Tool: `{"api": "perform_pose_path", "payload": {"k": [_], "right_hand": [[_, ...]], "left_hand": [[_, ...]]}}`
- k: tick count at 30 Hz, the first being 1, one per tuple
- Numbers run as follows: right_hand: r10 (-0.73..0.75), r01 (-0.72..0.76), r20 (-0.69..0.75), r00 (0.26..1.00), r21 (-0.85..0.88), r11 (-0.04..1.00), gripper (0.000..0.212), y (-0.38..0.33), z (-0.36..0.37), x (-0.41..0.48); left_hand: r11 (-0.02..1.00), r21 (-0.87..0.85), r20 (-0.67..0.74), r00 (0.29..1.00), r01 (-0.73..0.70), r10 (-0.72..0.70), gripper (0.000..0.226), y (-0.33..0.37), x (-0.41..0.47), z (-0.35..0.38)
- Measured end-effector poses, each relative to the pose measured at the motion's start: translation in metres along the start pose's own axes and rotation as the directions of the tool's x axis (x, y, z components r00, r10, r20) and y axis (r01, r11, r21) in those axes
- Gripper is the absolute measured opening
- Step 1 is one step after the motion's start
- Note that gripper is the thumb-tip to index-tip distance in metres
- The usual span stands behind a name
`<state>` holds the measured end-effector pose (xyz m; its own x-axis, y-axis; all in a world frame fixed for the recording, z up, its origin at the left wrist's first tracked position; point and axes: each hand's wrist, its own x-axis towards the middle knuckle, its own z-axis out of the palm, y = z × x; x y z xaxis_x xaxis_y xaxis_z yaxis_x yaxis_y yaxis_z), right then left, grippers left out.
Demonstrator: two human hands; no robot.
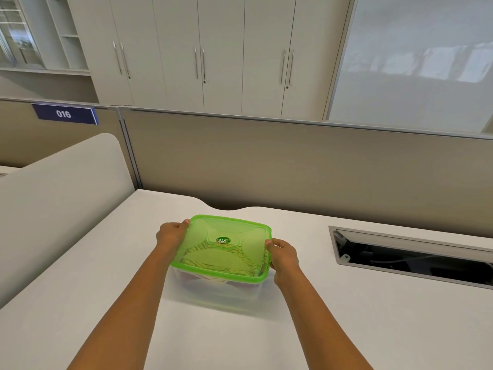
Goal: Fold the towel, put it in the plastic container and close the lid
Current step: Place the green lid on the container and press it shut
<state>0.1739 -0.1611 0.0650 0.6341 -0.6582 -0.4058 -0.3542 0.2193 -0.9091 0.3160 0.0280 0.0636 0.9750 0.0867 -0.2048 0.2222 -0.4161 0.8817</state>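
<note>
Two hands on the job: left hand (pixel 170 235) and right hand (pixel 282 253) each have their grip clamped on opposite short edges of the green lid (pixel 226 247), thumbs on top of the rim, fingers wrapped below

Between the grips, the lid sits on the clear plastic container (pixel 213 292), which rests on the tabletop (pixel 106 303). Striped towel (pixel 221 260) shows through the lid, folded and inside, pressed up close under it

Risks, as I judge them: towel looks bulked high, so it may hold the lid off the rim; near edge could stay unseated while the sides click. A fold caught on the rim would stop the seal. Uneven pressing from one grip could tilt the lid or slide the light container

Right of the right grip, well apart: open cable hatch (pixel 410 257) sunk in the tabletop. Left of the left grip: rounded side panel (pixel 61 198). Beyond: partition wall (pixel 266 161), then cabinets (pixel 202 54). Nothing stands in the way of pressing down
</note>
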Motion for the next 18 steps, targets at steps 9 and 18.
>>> {"api": "perform_pose_path", "payload": {"k": [9,18], "right_hand": [[0.017,-0.017,0.0,1.0,-0.021,1.0,0.031,-0.003,0.005,0.002],[-0.136,0.11,-0.136,0.981,-0.185,0.977,0.039,0.012,0.02,-0.018]], "left_hand": [[0.996,0.01,0.027,0.996,0.087,-0.087,0.048,0.006,0.007,-0.001],[0.964,0.169,-0.055,0.975,-0.205,0.217,0.038,-0.006,-0.004,0.005]]}}
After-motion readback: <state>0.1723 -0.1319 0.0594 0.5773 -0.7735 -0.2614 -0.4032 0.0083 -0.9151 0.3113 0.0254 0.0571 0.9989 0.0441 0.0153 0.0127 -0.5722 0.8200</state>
